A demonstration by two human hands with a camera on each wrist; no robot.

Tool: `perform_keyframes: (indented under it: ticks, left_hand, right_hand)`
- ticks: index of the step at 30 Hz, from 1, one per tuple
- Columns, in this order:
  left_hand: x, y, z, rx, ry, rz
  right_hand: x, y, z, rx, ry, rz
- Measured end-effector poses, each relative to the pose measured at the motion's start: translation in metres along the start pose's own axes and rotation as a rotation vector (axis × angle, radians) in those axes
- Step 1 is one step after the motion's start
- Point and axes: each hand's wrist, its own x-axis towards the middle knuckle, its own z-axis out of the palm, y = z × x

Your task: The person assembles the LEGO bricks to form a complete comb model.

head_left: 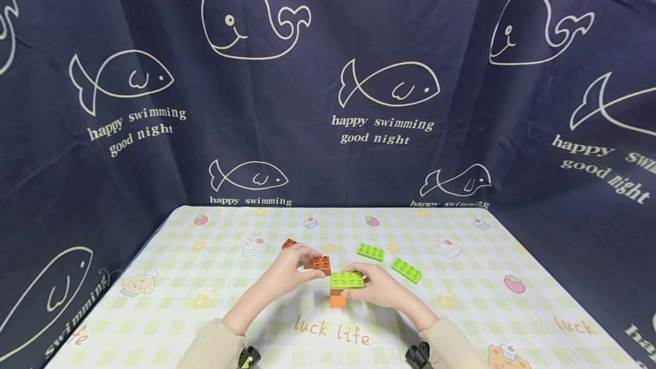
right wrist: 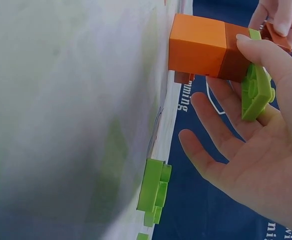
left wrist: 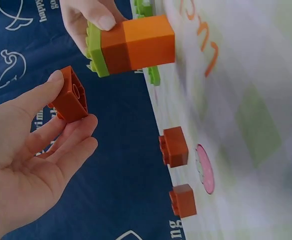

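Observation:
My left hand [head_left: 291, 262] pinches a reddish-brown building brick [head_left: 322, 264] between thumb and fingertips, above the table. In the left wrist view the hollow underside of this brick [left wrist: 72, 96] faces the stack, apart from it. My right hand [head_left: 373, 282] grips an upright brick stack near its top. The stack has an orange brick [right wrist: 197, 46] at the bottom, a brown brick [right wrist: 235, 55] over it and a flat green studded brick [head_left: 347, 279] on top. The green brick juts out sideways past the brown one, toward my right palm.
Two loose brown bricks, a nearer one [left wrist: 175, 146] and a farther one [left wrist: 183, 201], lie on the left part of the table. Behind my right hand lie two green bricks, one left [head_left: 371, 251] and one right [head_left: 407, 270]. A patterned cloth [head_left: 205, 278] covers the table; dark curtains [head_left: 318, 130] surround it.

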Motion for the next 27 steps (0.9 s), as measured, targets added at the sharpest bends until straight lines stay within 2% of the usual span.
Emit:
perform_keyframes:
  ticks: [4,13,17,27]
  left_hand:
    - [0.001,0.005,0.001,0.003,0.004,0.019]
    - [0.002,0.01,0.004,-0.032,-0.029,-0.011]
    - [0.003,0.011,0.006,-0.043,-0.034,0.001]
    - [0.005,0.013,0.011,-0.019,-0.038,0.001]
  right_hand:
    - [0.0,0.0,0.0,0.003,0.003,0.0]
    - [0.0,0.0,0.0,-0.003,0.008,-0.001]
    - [-0.002,0.0,0.001,-0.015,0.016,-0.006]
    - [-0.002,-0.001,0.001,-0.005,0.017,-0.011]
